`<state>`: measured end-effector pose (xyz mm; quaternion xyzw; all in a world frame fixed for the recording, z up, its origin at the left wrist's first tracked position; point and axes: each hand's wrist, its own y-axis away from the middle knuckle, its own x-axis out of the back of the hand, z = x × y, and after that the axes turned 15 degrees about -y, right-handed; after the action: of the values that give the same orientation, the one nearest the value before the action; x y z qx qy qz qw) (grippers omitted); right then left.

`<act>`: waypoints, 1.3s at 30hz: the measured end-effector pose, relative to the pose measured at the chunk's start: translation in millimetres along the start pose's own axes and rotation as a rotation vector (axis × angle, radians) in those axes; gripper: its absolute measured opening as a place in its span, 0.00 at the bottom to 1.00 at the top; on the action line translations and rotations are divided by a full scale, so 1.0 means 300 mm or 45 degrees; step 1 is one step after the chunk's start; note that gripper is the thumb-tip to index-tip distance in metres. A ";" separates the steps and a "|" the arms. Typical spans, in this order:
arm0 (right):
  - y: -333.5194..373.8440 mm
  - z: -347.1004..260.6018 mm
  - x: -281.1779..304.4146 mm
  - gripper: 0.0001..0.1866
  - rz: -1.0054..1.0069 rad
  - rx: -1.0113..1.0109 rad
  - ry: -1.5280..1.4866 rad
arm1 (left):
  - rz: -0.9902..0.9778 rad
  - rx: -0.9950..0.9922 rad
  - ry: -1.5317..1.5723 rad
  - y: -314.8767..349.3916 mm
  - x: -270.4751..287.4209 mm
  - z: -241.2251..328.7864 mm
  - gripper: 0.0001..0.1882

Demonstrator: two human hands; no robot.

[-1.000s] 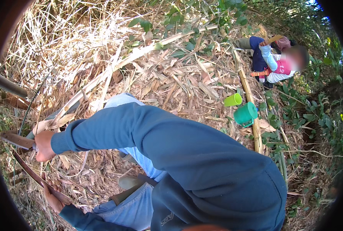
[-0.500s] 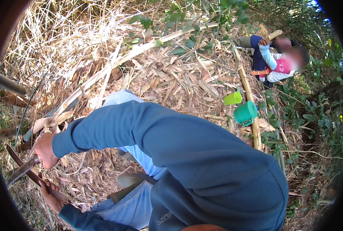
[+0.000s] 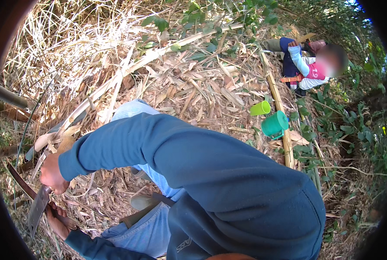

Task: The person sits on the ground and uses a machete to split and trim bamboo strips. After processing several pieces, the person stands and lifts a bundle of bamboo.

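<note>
My right hand (image 3: pixel 54 173), at the end of the upper blue sleeve, is closed round the handle of a knife (image 3: pixel 38 211). Its broad grey blade points down and toward me, across a dark brown curved strip (image 3: pixel 23 182). Below it, my left hand (image 3: pixel 58 220) has its fingers wrapped round the lower part of that strip. The strip runs up and left past my right hand; whether it is wood or bamboo I cannot tell. Whether the blade touches the strip is also unclear.
My jeans-clad legs (image 3: pixel 141 229) bend close by. Dry leaves and husks cover the ground. A long pole (image 3: pixel 277 93) lies at the right beside a lime cup (image 3: pixel 260 108) and a green lidded jug (image 3: pixel 275 125). Beyond it another person (image 3: pixel 306 78) sits holding a pale flat piece.
My right hand has shifted slightly right and down, and the knife blade has swung from pointing left to pointing down. The other person's pale piece has tilted.
</note>
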<state>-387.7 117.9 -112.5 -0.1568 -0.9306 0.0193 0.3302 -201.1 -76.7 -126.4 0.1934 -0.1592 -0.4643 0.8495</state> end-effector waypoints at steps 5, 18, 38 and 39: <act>-0.009 -0.001 -0.002 0.17 -0.006 0.075 0.091 | 0.082 0.068 0.022 0.024 -0.031 0.019 0.11; 0.009 0.009 0.055 0.18 0.004 -0.027 0.057 | 0.010 -0.012 -0.076 0.154 -0.147 0.089 0.12; -0.081 0.030 0.092 0.16 0.190 0.014 0.196 | -0.138 0.030 -0.006 0.294 -0.147 0.174 0.11; -0.091 0.040 0.112 0.16 0.230 -0.042 0.199 | -0.167 0.024 -0.037 0.292 -0.155 0.175 0.11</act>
<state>-427.6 103.0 -97.6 -0.2465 -0.8842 0.0215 0.3961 -185.1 -3.3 -43.1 0.2048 -0.1630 -0.5201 0.8130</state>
